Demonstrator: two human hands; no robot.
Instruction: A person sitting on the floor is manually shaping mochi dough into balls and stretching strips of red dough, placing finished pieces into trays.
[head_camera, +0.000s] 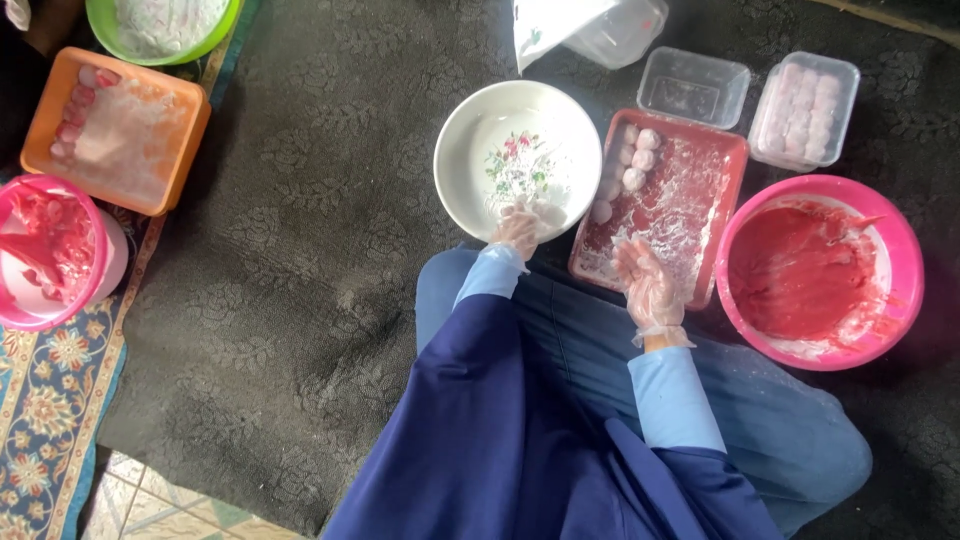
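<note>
My left hand (520, 230), in a clear plastic glove, lies over the near rim of a white bowl (470, 150) with a flower pattern. Its fingers are curled on a pale dough ball (547, 213) inside the bowl. My right hand (647, 285), also gloved, hovers with fingers spread over the near edge of a red tray (700, 200) dusted with white flour. Several pale pink dough balls (633, 160) line the tray's left side. I sit behind both, in blue sleeves.
A pink bowl (900, 250) of red paste stands at the right. Behind the tray are an empty clear box (693, 88) and a lidded box of balls (805, 108). At the left are an orange tray (120, 130), a pink bucket (60, 250) and a green bowl (160, 30), all on a dark mat.
</note>
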